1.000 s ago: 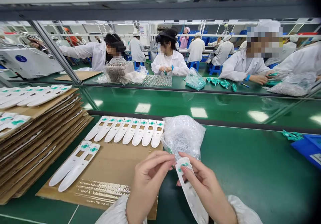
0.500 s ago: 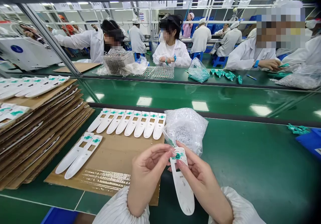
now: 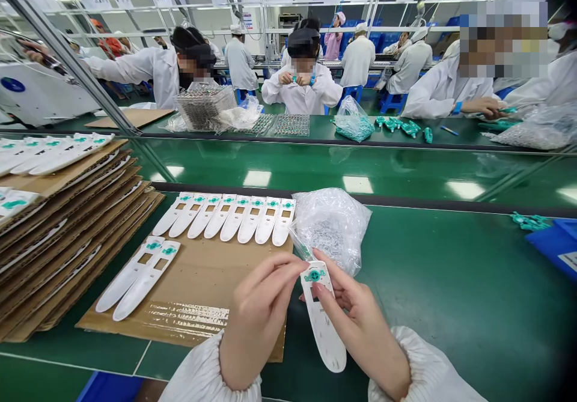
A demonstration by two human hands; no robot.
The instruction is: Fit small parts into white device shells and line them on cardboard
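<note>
The fingers of the right hand are covering part of a white plastic strip. A clear plastic bag is blurring the small parts inside it, so their shape is too hard to tell. At the right edge of the frame, a blue bin is getting cut off, while the left edge is cutting off a stack of cardboard sheets. Pixelation is masking a co-worker's head at upper right.

Eight white plastic strips, two more strips, one held strip
</note>
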